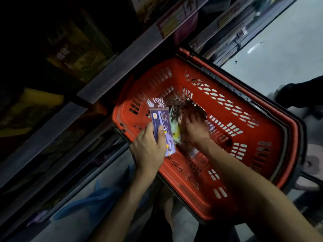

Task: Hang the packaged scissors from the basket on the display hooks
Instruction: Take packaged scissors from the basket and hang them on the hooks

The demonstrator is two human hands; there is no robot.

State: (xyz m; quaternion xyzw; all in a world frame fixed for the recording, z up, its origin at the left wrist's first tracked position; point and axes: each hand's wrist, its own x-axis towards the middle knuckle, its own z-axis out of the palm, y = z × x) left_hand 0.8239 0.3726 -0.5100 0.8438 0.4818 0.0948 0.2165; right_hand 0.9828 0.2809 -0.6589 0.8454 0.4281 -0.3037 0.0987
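Observation:
A red plastic basket [244, 109] stands on the floor in front of me. My left hand [148, 149] grips a purple packaged pair of scissors [160, 119] over the basket's near-left corner, thumb across the pack. My right hand [192, 128] reaches down into the basket with fingers spread on several more packs [174, 110] lying on its bottom; whether it grips one is hidden by blur. No display hooks can be made out in the dark shelving.
Dark store shelves [122, 63] with price rails run along the left and top. A pale floor [279, 49] lies to the right. Blue plastic [97, 198] lies beside my left forearm. Another person's dark shoe [297, 95] is at the right edge.

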